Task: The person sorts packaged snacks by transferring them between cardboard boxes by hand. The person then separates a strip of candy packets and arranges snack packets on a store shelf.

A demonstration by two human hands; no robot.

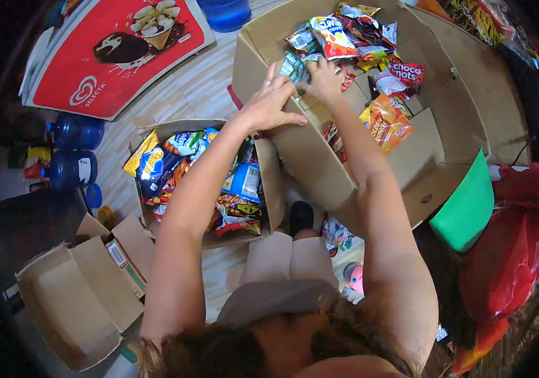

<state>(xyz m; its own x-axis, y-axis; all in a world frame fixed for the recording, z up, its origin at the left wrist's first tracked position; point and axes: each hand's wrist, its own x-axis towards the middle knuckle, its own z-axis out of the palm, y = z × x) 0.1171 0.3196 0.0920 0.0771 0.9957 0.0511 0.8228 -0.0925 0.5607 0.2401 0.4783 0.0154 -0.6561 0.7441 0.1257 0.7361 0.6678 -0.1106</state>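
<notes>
My left hand (274,106) rests on the near-left wall of a large cardboard box (320,151), its fingers stretched out and thumb apart. Inside that box, my right hand (324,82) reaches down among snack packets with its fingers spread, touching the pile. A teal packet (294,68) lies between my two hands. Just beyond is a white, red and yellow chips packet (333,38). A red choco knots packet (406,75) and an orange packet (389,123) lie to the right.
A smaller cardboard box (272,183) full of snack packets stands at left. An opened carton (68,296) is at lower left. Blue water bottles (77,131) and a red ice cream sign (118,57) stand behind. At right are a green sheet (468,205) and red plastic bags (509,258).
</notes>
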